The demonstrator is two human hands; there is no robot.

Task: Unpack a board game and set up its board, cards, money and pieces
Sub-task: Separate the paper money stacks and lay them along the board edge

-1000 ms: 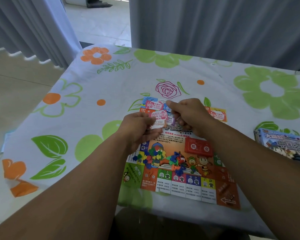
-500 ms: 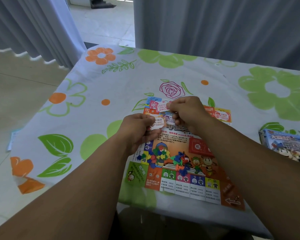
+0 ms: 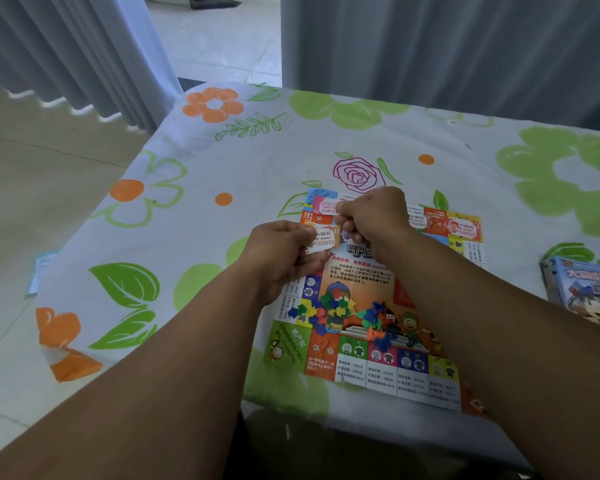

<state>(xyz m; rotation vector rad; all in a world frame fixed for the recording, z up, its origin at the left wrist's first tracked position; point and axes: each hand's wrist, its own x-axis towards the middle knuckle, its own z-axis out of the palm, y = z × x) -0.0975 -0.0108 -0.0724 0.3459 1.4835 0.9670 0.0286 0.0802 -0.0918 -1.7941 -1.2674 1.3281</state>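
Right hand has shifted from the money stack to the board's far-left corner, pinching a pink note, probably laying it down. Left hand grips the stack over the board's left edge.

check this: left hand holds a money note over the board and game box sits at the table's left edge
Wrong side: the head view shows the game box at the right edge of the table. The left hand holds a money note over the board.
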